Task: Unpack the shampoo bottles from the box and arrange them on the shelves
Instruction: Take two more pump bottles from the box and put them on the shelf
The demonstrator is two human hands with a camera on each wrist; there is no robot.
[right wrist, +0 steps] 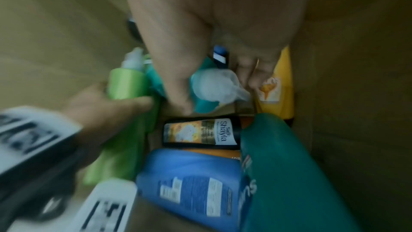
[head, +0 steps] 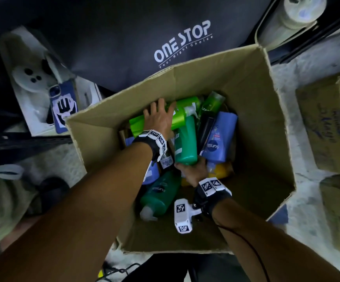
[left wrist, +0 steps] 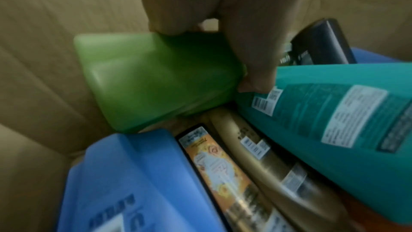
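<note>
An open cardboard box (head: 256, 119) holds several shampoo bottles lying in a jumble. My left hand (head: 159, 117) reaches to the far left of the pile and grips a light green bottle (head: 177, 119). The left wrist view shows the fingers (left wrist: 169, 15) and thumb curled round that light green bottle (left wrist: 151, 77) near its base. My right hand (head: 193, 169) holds the near end of a teal bottle (head: 185, 141). In the right wrist view, thumb and fingers (right wrist: 178, 80) close on the teal bottle's whitish cap (right wrist: 214, 87). A blue Sunsilk bottle (head: 219, 135) lies to the right.
Also in the box are a dark green Sunsilk bottle (head: 161, 192), a yellow bottle (head: 222, 169) and a black-labelled one (right wrist: 200, 133). Closed cartons (head: 327, 123) stand to the right. A dark "ONE STOP" bag (head: 124, 37) lies behind, and a phone (head: 63, 106) at the left.
</note>
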